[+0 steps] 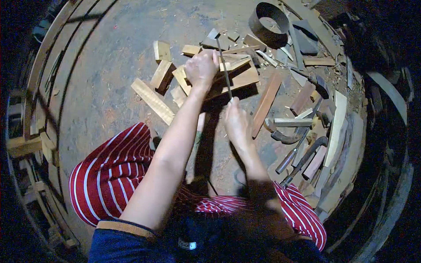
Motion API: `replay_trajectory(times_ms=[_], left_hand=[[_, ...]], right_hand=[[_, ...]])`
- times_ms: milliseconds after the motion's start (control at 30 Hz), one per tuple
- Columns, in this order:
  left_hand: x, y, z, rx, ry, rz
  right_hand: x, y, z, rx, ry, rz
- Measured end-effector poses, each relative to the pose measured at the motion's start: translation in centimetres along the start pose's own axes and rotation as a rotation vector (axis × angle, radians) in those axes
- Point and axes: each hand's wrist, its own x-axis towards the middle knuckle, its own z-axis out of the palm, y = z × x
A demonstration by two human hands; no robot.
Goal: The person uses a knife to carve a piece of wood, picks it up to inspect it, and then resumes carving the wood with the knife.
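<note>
My right hand [237, 117] is closed round the near end of a long, thin metal file [225, 72], which points away from me across a piece of wood. Just left of the file, my left hand [201, 68] is clenched on a pale wood piece [234, 65], pressing it down over the other blocks. Under it lies a thicker wood block [240, 82] with a dark shadow along its near side. Close to my left wrist, another light block [181, 79] sticks out at an angle.
Small blocks [162, 51] and a pale strip [153, 101] lie to the left. A reddish wood bar [267, 104] is on the right, near a hammer [320, 87], a chisel [287, 161] and wood scraps. An open metal cylinder [269, 25] stands at the back.
</note>
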Motion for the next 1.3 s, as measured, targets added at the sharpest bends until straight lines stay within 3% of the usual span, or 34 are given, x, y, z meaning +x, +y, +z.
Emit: replay_trajectory(times_ms=[200, 267, 467, 600, 667, 867, 1100, 1300], left_hand=[[0.1, -0.5, 1.0, -0.048, 0.086, 0.057], [0.1, -0.3, 1.1, 0.004, 0.026, 0.002], [-0.1, -0.3, 0.5, -0.025, 0.025, -0.001], [0.0, 0.3, -0.2, 0.025, 0.0, 0.036], [0.1, 0.1, 0.1, -0.093, 0.076, 0.009], [0.0, -0.2, 0.6, 0.007, 0.023, 0.017], [0.2, -0.2, 0.5, -0.018, 0.056, 0.039], [0.1, -0.1, 0.5, -0.018, 0.03, 0.02]], right_hand=[[5.5, -1.6, 0.1, -0.062, 0.06, 0.022], [5.9, -1.5, 0.3, -0.078, 0.096, -0.003], [0.3, -0.4, 0.0, -0.002, 0.014, 0.025], [4.9, -1.1, 0.3, -0.016, 0.057, 0.033], [6.7, -1.6, 0.5, -0.056, 0.105, -0.007], [0.8, -0.6, -0.5, -0.023, -0.028, 0.06], [6.5, -1.5, 0.3, -0.034, 0.063, 0.024], [0.9, -0.6, -0.5, -0.016, -0.014, 0.054]])
